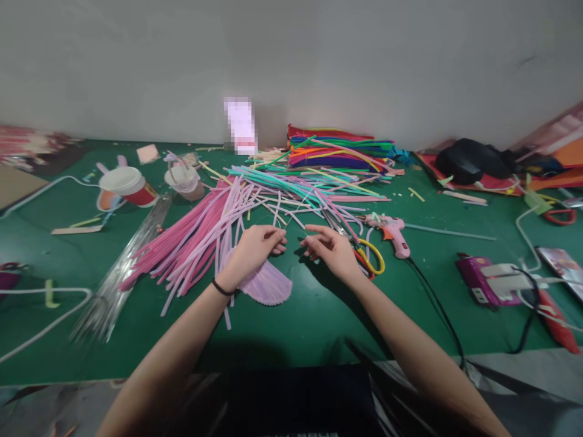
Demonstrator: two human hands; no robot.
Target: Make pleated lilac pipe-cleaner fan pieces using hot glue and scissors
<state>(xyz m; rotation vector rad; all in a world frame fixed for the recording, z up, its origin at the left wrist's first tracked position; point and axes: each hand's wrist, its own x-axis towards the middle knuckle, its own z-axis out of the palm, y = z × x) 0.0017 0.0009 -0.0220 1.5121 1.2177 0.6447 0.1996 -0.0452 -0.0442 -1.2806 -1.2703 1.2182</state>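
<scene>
My left hand (262, 244), with a black band at its wrist, has its fingers closed in a pinch over the table's middle. A thin, clear-looking wire (288, 223) runs from those fingers toward the other hand. Facing it, my right hand (330, 247) pinches near the wire's other end with thumb and forefinger; the exact grip is too fine to see. Partly under my left wrist lies a lilac fan-shaped piece of pipe cleaners (268, 285). Beside my right hand are yellow-and-orange-handled scissors (374, 258). Pink and lilac pipe cleaners (191, 243) spread out to the left.
A pink glue gun (394, 233) lies at right, its black cord trailing frontward. Farther right is a purple power block (485, 282) with cables. Two cups, one a red-and-white paper cup (132, 185), stand back left. Bundled coloured pipe cleaners (339, 152) lie by the wall.
</scene>
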